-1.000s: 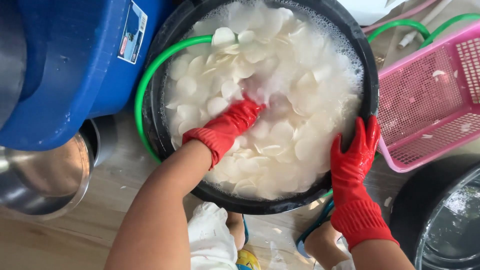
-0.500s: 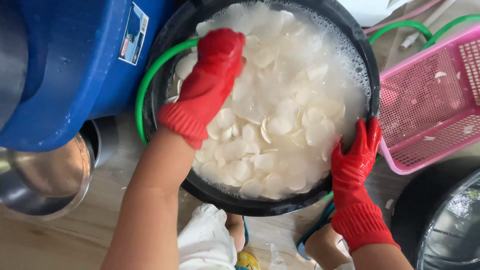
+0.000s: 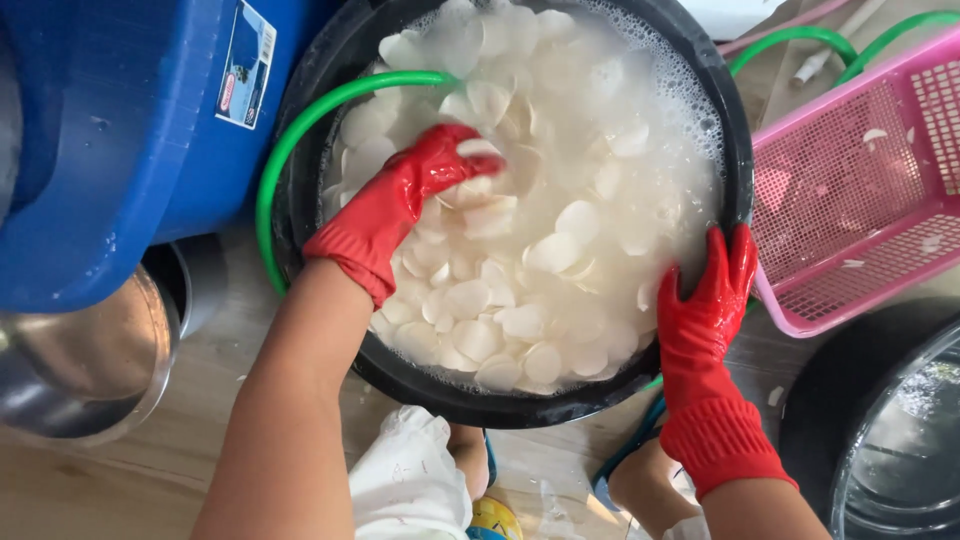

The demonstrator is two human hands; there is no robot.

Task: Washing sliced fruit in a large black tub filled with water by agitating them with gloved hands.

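The fingers of the left hand, in a red rubber glove, curl down into a heap of white slices, with their tips buried among the pieces, so it is not possible to tell how tightly they close or whether they hold any. The glove's ribbed cuff ends at the bare forearm, which crosses the near-left rim of the tub. The fingers of the right hand, also gloved in red, spread and hook over the right rim of the black tub, gripping its edge.

The slices are thin, round to oval, pale and wet, and some are cupped or overlapping. They fill the tub almost to the brim in cloudy water, with white foam gathered along the far right side.

A green hose curves over the tub's left rim. A blue barrel stands just beside the tub on the left, with a steel bowl below it. A pink basket sits to the right, holding a few scattered white bits. Another dark basin with water lies at the lower right.
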